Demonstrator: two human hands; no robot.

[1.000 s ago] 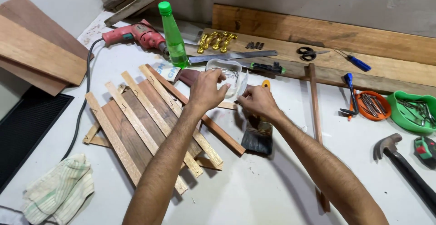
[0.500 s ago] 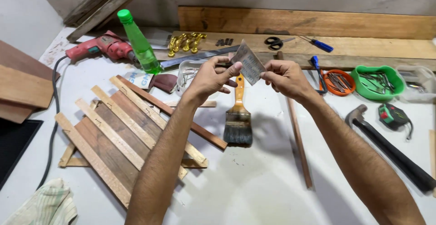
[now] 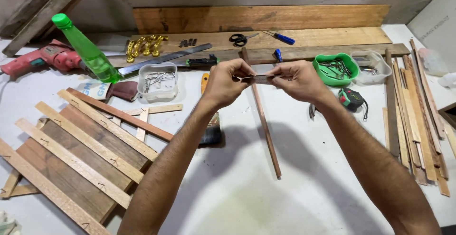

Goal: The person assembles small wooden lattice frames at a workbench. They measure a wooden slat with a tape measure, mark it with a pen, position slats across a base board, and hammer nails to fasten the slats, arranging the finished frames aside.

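I pinch a thin flat strip [image 3: 259, 78] edge-on between both hands, left hand [image 3: 228, 80] and right hand [image 3: 297, 79] gripping its ends, lifted above the surface [image 3: 247, 192] for sighting.

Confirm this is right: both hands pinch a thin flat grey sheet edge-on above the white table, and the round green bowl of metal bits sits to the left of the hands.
Wrong on one point. In the head view, the round green bowl sits to the right of the hands, beyond the right hand. The rest holds: left hand and right hand pinch the thin flat grey sheet edge-on above the white table.
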